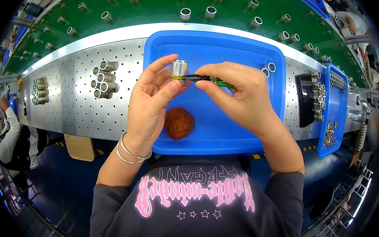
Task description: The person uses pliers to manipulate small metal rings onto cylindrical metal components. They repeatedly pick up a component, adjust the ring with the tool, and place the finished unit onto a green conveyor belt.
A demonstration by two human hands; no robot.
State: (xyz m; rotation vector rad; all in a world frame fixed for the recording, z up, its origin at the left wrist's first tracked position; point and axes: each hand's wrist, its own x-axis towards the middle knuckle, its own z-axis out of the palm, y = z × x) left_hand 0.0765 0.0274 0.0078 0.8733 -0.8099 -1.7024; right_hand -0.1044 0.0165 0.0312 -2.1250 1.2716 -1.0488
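Note:
Over a blue tray (209, 146), my left hand (149, 98) grips a short shiny metal sleeve (180, 68) upright between its fingers and thumb. The sleeve has a yellowish lower rim. My right hand (239, 89) is closed around a slim green-handled tool (221, 82) with a dark, pointed tip. That tip touches or nearly touches the sleeve's lower edge; the exact contact is too small to tell. Below the hands, a clump of reddish-brown wire wool (179, 123) lies in the tray. Two metal rings (265, 72) rest at the tray's right side.
A perforated metal bench (72, 115) surrounds the tray, with grouped sleeves (103, 86) on the left. Beyond runs a green conveyor belt (157, 8) dotted with sleeves. At right stand a black box (304, 101) and a smaller blue tray (325, 146) holding brass pieces (331, 132).

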